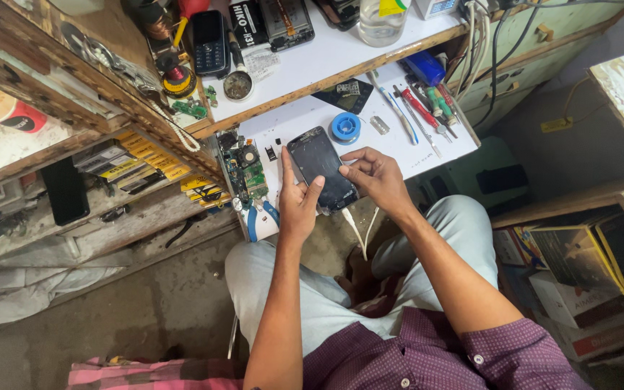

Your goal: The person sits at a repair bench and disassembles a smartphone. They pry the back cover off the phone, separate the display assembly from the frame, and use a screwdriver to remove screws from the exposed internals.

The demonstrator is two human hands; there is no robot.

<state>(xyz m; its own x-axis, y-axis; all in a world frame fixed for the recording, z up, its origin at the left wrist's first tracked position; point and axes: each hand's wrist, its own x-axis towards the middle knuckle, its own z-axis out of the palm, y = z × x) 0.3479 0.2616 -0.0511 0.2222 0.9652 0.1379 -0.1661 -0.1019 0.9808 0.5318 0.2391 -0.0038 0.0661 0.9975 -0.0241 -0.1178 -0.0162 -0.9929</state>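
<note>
We see a black smartphone [321, 170] with a cracked dark screen, held tilted just above the near edge of a small white desk [413, 148], over the lap of a seated person. The left hand [297, 206] cradles it from the left side and below, fingers closed around the edge and the thumb resting up against the glass. The right hand [371, 175] comes in from the right, its fingertips [344, 165] bunched together and pinching at the phone's right edge. Just left of the phone, a green circuit board [250, 172] lies on the desk, with blue-handled pliers [260, 217] below it. Behind the phone sits a blue spool [345, 127], and further right a cluster of screwdrivers and tweezers [424, 108]. A white cable [359, 231] hangs down off the desk near the hands. On the raised shelf [341, 50] above lie an old black keypad phone [211, 42] and a clear bottle [382, 20]. The person wears a purple checked shirt [427, 354] and light trousers [312, 296].
</note>
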